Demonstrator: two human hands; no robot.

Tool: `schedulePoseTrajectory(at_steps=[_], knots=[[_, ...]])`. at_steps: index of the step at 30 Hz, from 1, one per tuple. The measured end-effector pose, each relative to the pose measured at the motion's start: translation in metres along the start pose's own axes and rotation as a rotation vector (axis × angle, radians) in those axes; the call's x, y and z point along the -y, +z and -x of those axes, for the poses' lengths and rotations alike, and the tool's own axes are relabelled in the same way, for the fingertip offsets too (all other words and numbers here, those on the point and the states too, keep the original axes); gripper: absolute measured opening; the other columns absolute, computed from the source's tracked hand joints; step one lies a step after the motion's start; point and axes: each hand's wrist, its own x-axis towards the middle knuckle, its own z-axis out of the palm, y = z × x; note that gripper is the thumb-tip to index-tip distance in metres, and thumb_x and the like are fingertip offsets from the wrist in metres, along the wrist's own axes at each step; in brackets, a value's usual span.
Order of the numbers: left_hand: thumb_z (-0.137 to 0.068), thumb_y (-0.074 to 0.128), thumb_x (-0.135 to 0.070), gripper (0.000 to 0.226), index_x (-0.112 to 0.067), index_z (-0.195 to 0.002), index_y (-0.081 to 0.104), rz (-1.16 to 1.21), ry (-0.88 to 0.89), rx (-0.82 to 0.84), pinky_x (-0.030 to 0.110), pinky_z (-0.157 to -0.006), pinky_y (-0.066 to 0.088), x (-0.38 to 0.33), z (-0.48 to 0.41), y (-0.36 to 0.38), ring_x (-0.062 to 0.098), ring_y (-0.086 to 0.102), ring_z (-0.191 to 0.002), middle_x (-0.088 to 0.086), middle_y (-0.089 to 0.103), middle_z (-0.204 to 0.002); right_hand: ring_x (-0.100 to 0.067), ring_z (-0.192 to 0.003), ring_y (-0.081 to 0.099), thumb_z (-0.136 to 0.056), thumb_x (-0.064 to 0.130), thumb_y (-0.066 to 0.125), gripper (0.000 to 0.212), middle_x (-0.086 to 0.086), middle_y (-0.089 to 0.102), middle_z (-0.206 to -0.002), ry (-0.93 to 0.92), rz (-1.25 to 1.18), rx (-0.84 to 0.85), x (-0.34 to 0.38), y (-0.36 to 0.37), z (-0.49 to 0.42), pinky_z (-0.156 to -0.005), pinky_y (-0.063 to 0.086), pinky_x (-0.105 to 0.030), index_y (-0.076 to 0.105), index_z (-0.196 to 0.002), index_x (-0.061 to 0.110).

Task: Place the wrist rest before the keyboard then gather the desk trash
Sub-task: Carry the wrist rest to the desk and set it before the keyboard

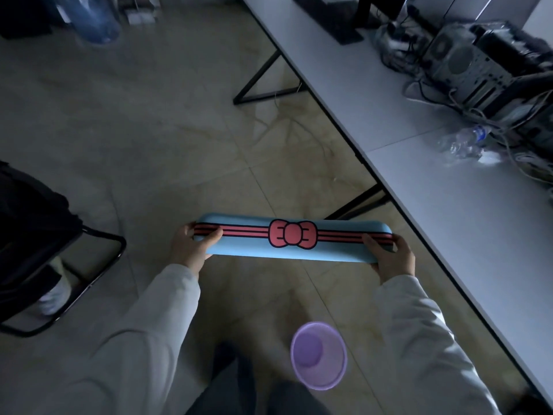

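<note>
I hold a long light-blue wrist rest (257, 250) with a pink bow and stripes level above the floor, left of the desk. My left hand (191, 247) grips its left end and my right hand (392, 256) grips its right end. A black keyboard (326, 16) lies at the far end of the white desk (449, 205). A crumpled clear plastic bottle (463, 142) lies on the desk near the cables. A purple bin (318, 356) stands on the floor below my right arm.
An open computer case (478, 70) with tangled cables sits at the desk's right side. A black chair (45, 250) with a person's shoe under it stands at left. A large water bottle (92, 19) is at the far left on the tiled floor.
</note>
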Motion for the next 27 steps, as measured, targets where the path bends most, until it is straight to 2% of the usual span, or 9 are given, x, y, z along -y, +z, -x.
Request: schedulePoseTrajectory(at_steps=[4,9,12,15,19,23,25,27], knots=[[-0.075,0.070,-0.009,0.035,-0.013,-0.106,0.053,0.011,-0.011,0.009,0.036,-0.086,0.047,-0.014,-0.031,-0.011,0.023,0.056,-0.100,0.009,0.057,-0.108,-0.027,-0.098,0.054,-0.071,0.016,0.074,0.057,-0.008,0.052,-0.107,0.006,-0.019,-0.008,0.014,0.031,-0.003,-0.083,0.052,-0.042,0.051,-0.122,0.006],[-0.075,0.071,-0.011,0.052,-0.006,-0.122,0.049,0.009,-0.018,-0.011,0.035,-0.085,0.047,-0.030,-0.070,-0.013,0.022,0.055,-0.103,0.008,0.055,-0.112,-0.026,-0.098,0.053,-0.071,0.016,0.073,0.055,-0.007,0.051,-0.107,0.005,-0.027,-0.001,0.031,0.067,-0.017,-0.084,0.052,-0.043,0.052,-0.121,0.007],[-0.074,0.071,-0.011,0.054,-0.006,-0.123,0.048,0.007,-0.019,-0.011,0.034,-0.084,0.047,-0.042,-0.097,-0.009,0.023,0.055,-0.104,0.008,0.054,-0.115,-0.027,-0.099,0.053,-0.071,0.016,0.073,0.054,-0.007,0.051,-0.108,0.016,-0.045,0.001,0.041,0.086,-0.034,-0.081,0.051,-0.039,0.052,-0.120,0.007],[-0.074,0.071,-0.011,0.057,-0.006,-0.125,0.047,0.001,-0.023,-0.006,0.034,-0.086,0.047,-0.060,-0.129,0.003,0.023,0.055,-0.104,0.009,0.054,-0.117,-0.026,-0.099,0.053,-0.072,0.016,0.073,0.044,-0.008,0.051,-0.107,0.022,-0.070,0.011,0.058,0.106,-0.058,-0.081,0.050,-0.039,0.053,-0.111,0.012],[-0.072,0.073,-0.012,0.059,-0.006,-0.125,0.048,-0.037,0.007,-0.006,0.036,-0.088,0.049,-0.095,-0.180,0.032,0.025,0.057,-0.105,0.012,0.056,-0.121,-0.027,-0.099,0.053,-0.071,0.016,0.074,0.054,-0.009,0.052,-0.109,0.028,-0.131,0.009,0.088,0.132,-0.102,-0.081,0.050,-0.039,0.052,-0.120,0.007],[-0.072,0.073,-0.012,0.059,-0.006,-0.126,0.048,-0.057,0.030,0.012,0.036,-0.089,0.049,-0.131,-0.224,0.064,0.025,0.057,-0.102,0.013,0.057,-0.120,-0.028,-0.098,0.055,-0.070,0.017,0.075,0.054,-0.011,0.054,-0.108,0.049,-0.159,0.010,0.120,0.153,-0.144,-0.082,0.052,-0.041,0.052,-0.118,0.007],[-0.074,0.071,-0.011,0.059,-0.006,-0.127,0.047,-0.044,0.038,0.017,0.036,-0.089,0.048,-0.148,-0.243,0.079,0.025,0.057,-0.101,0.012,0.056,-0.118,-0.029,-0.097,0.056,-0.068,0.020,0.076,0.044,-0.013,0.056,-0.108,0.043,-0.158,0.012,0.136,0.163,-0.166,-0.084,0.053,-0.044,0.056,-0.107,0.012],[-0.074,0.071,-0.010,0.060,-0.005,-0.128,0.045,-0.035,0.037,0.019,0.036,-0.090,0.048,-0.161,-0.260,0.090,0.025,0.056,-0.100,0.011,0.055,-0.118,-0.030,-0.096,0.057,-0.065,0.025,0.078,0.030,-0.011,0.060,-0.100,0.015,-0.105,0.013,0.150,0.174,-0.185,-0.087,0.052,-0.051,0.056,-0.085,0.022]])
